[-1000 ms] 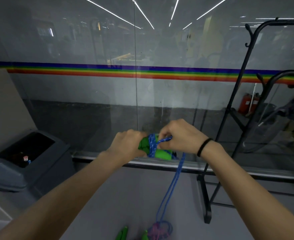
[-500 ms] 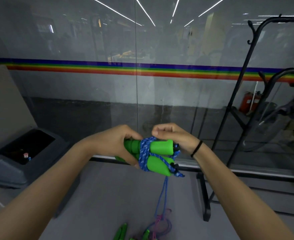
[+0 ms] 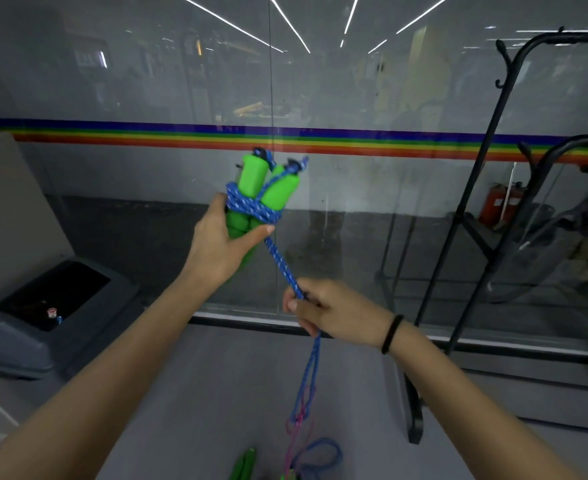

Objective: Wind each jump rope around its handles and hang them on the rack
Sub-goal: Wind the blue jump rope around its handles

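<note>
Black rack (image 3: 413, 417) right — grey bin (image 3: 25, 337) left

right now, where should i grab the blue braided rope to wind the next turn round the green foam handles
Probably the taut straight stretch of the blue braided rope just below the wraps, coming from the right, where the right hand grips it. The left hand holds the green foam handles upright by their lower ends; further down the rope hangs slack.

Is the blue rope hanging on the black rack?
No, the left hand holds its green handles, the right hand grips the rope, off the rack.
</note>
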